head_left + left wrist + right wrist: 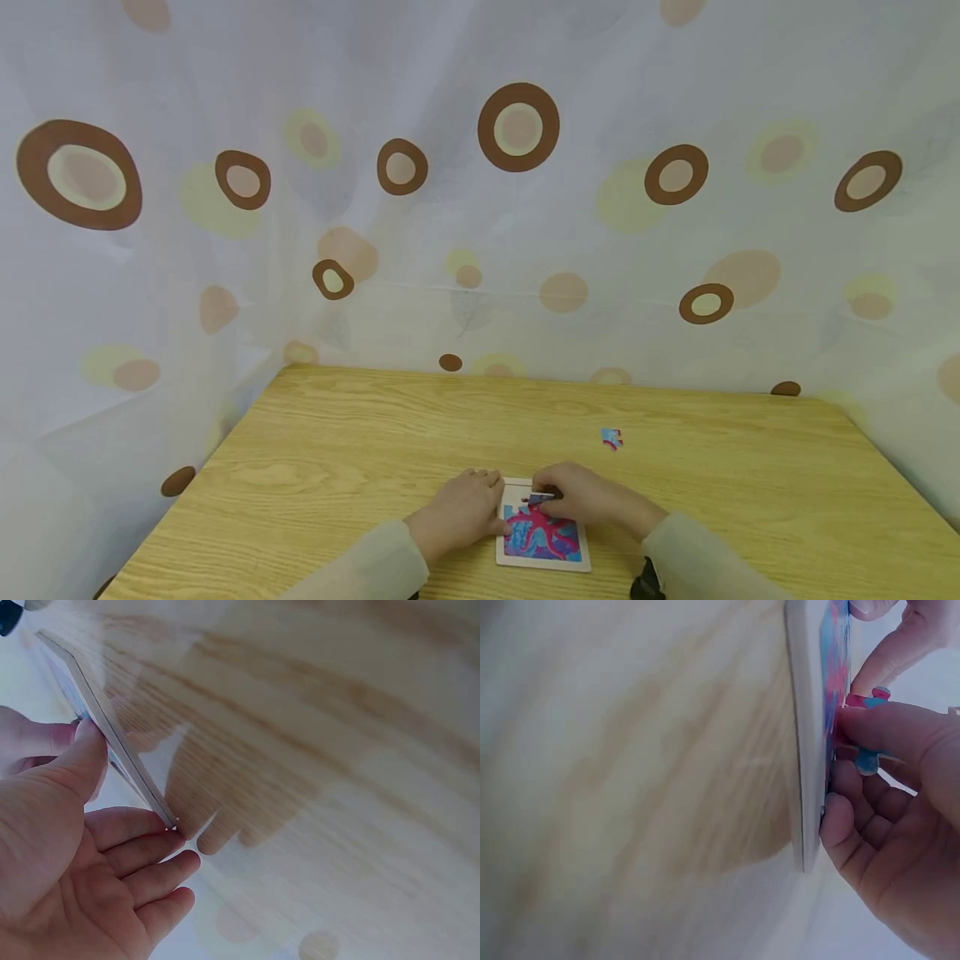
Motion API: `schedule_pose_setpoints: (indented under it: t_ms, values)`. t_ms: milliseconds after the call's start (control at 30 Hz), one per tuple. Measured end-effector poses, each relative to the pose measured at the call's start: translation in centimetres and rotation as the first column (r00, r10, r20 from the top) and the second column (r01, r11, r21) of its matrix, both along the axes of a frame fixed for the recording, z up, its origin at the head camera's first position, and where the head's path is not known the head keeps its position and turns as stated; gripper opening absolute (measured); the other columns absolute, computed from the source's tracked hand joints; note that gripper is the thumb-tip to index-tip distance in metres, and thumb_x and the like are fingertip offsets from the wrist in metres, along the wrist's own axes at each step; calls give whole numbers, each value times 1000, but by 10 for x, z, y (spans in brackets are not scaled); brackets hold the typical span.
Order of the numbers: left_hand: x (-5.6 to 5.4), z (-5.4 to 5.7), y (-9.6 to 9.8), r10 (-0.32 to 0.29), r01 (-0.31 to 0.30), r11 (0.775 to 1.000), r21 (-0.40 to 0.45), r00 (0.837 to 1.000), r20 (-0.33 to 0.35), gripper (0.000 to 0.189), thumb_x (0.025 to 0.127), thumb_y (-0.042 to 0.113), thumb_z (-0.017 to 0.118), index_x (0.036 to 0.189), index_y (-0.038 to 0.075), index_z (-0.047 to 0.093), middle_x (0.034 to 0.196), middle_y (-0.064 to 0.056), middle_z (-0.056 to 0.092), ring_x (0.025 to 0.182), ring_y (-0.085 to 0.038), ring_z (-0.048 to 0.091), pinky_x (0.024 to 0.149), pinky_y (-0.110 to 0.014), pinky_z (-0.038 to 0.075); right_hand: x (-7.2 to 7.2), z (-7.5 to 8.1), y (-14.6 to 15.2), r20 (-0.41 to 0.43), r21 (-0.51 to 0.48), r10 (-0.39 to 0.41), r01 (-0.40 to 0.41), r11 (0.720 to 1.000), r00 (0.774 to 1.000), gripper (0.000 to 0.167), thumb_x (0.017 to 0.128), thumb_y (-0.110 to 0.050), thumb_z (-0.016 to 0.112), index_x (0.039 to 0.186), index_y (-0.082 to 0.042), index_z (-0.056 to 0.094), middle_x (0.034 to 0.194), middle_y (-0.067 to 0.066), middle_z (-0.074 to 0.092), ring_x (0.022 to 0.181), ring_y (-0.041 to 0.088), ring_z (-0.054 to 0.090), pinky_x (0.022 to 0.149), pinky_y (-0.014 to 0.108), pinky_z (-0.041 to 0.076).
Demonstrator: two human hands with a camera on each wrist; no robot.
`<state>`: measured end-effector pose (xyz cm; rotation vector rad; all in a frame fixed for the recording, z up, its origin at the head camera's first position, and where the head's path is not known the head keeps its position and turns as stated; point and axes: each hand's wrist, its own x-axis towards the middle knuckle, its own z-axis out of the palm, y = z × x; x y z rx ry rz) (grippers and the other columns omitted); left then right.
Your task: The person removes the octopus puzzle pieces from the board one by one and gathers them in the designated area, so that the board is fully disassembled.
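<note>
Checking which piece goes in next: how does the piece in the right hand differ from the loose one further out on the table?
The held piece is pinched by the right hand at the puzzle board; the loose piece lies alone and untouched on the table, beyond the board. The held piece is mostly covered by fingers; the loose piece shows whole. Both are blue and pink.

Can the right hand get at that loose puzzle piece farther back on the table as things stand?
Probably yes: bare table lies between the right hand and the loose piece, but its grip already pinches a piece.
</note>
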<state>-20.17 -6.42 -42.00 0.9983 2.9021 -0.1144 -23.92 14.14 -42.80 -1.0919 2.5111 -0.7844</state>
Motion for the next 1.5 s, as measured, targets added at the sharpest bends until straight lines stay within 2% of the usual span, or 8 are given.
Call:
schedule_pose_setpoints:
  t_ms: [333, 500, 600, 800, 1033, 1300, 1400, 1500]
  values:
    - [1, 0, 0, 6, -7, 1000, 14, 1000, 10, 68, 83, 53, 56, 129, 3, 52, 129, -6, 52, 119, -18, 47, 101, -31, 35, 3, 1, 5, 91, -93, -102, 110, 990, 991, 11, 86, -16, 66, 76, -13, 60, 68, -8, 49, 60, 5, 41, 52, 21, 36]
    - [3, 0, 1, 12, -12, 1000, 0, 1000, 21, 67, 84, 53, 56, 129, 4, 52, 130, -5, 51, 120, -18, 46, 102, -31, 34, -4, -1, 33, 172, -208, -129, 164, 964, 977, 13, 91, -16, 58, 93, -7, 67, 81, 0, 59, 65, 9, 48, 56, 22, 42]
    - [4, 0, 1, 20, -20, 1000, -13, 1000, 17, 67, 84, 53, 55, 130, 5, 52, 131, -5, 50, 121, -18, 45, 102, -30, 34, -9, 2, 57, 179, -276, -188, 232, 933, 966, 17, 93, -11, 56, 105, 0, 59, 85, 5, 57, 67, 11, 49, 57, 24, 44]
    - [3, 0, 0, 22, -22, 999, -24, 1000, 11, 67, 84, 54, 54, 130, 5, 52, 131, -4, 51, 121, -17, 45, 102, -30, 34, -16, 13, 108, 224, -375, -371, 431, 821, 901, 22, 92, -4, 55, 107, 9, 47, 76, 14, 53, 62, 21, 50, 58, 33, 49]
    - [2, -1, -2, 9, -9, 1000, -12, 1000, 15, 67, 84, 54, 54, 130, 5, 52, 130, -5, 51, 120, -18, 46, 102, -31, 34, -31, 7, 166, 268, -323, -540, 602, 730, 798, 33, 94, -8, 53, 118, 14, 48, 86, 12, 59, 73, 24, 59, 68, 33, 54]
    - [0, -3, -1, 14, -14, 1000, -14, 1000, 8, 67, 84, 53, 54, 130, 5, 51, 131, -5, 51, 121, -18, 45, 102, -30, 34, -43, 3, 201, 266, -206, -633, 685, 699, 727, 37, 96, -6, 48, 123, 18, 44, 85, 6, 60, 71, 16, 57, 62, 27, 52]
    - [0, -3, -1, 13, -13, 1000, -17, 1000, 6, 67, 84, 53, 54, 131, 5, 51, 131, -5, 50, 121, -18, 45, 102, -30, 34, -44, 3, 205, 258, -170, -652, 698, 696, 713, 34, 95, -3, 47, 119, 20, 46, 86, 8, 61, 71, 16, 58, 61, 27, 52]
    - [0, -2, 0, 11, -11, 1000, -18, 1000, 9, 67, 85, 53, 54, 131, 4, 51, 131, -5, 50, 121, -18, 45, 102, -30, 33, -45, 1, 208, 177, -121, -672, 694, 710, 719, 31, 93, -2, 48, 114, 21, 49, 87, 12, 61, 72, 18, 59, 61, 29, 52]
